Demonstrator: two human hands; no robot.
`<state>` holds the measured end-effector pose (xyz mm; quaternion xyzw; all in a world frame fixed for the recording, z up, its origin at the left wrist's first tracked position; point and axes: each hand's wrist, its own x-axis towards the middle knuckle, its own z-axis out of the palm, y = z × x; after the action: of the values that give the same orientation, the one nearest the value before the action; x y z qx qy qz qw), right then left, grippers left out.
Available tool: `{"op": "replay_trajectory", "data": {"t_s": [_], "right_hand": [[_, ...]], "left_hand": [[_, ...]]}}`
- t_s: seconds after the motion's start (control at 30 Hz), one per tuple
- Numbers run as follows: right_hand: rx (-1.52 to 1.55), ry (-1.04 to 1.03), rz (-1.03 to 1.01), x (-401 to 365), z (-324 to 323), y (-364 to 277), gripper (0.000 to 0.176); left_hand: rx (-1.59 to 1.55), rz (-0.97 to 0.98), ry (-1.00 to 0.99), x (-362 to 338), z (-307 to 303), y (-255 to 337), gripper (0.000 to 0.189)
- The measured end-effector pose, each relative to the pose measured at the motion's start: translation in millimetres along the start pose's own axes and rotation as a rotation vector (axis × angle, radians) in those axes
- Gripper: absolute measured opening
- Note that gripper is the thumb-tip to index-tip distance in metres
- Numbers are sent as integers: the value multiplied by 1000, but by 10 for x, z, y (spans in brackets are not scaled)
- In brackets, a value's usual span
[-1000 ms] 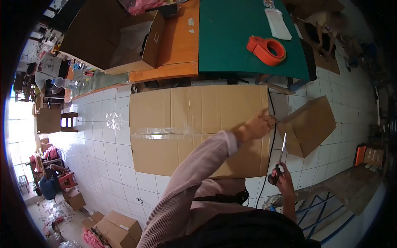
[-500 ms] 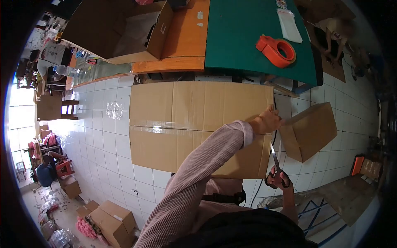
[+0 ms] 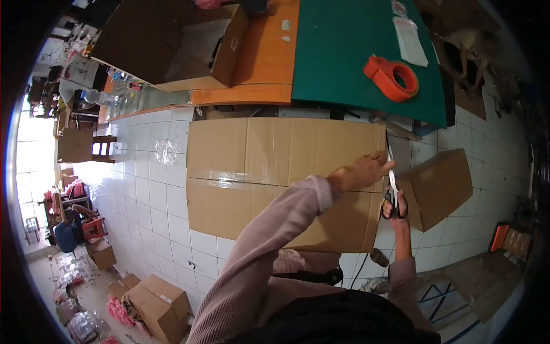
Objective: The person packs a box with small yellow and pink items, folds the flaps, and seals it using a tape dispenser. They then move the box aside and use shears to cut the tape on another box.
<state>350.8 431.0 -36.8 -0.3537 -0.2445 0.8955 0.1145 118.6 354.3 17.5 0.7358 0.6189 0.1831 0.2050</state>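
Note:
A large cardboard box [image 3: 263,149] lies before me, with clear tape along part of its middle seam. My left hand [image 3: 369,171] rests at the box's right edge, fingers bent and pressed together; whether it pinches anything there is too small to tell. Below and to the right of it, my right hand [image 3: 396,207] holds black-handled scissors [image 3: 393,182] by the handles. The blades point up past my left fingers, along the right edge of the box.
A red tape dispenser [image 3: 391,79] sits on the green table [image 3: 338,51] ahead. An open box [image 3: 226,57] stands on the orange table part [image 3: 266,63]. Another box [image 3: 438,192] is at the right. Co-workers are at far left and upper right.
My right hand and the scissors have moved up along the box's right edge, nearer my left hand. The whole view has shifted slightly to the right and down.

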Motion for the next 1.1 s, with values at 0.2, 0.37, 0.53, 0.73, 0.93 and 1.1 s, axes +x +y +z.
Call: {"op": "replay_trajectory", "data": {"t_s": [0.2,0.37,0.53,0.73,0.93,1.1], "right_hand": [[-514,-14,6,-401,85,-356,57],[-762,-383,353,-641,-196,-1035,56],[-795,-511,477,-351,-131,-1459,46],[-1183,-521,659,-69,85,-1629,32],[-1144,-529,730,134,-14,-1773,33],[-1354,-681,754,368,359,-1615,34]], "left_hand": [[131,-112,282,-997,312,253,38],[57,9,367,-859,846,873,37],[274,36,225,-416,943,1036,29],[252,18,202,-394,921,1067,21],[265,14,72,-248,850,1131,14],[327,58,57,-280,855,1126,15]]}}
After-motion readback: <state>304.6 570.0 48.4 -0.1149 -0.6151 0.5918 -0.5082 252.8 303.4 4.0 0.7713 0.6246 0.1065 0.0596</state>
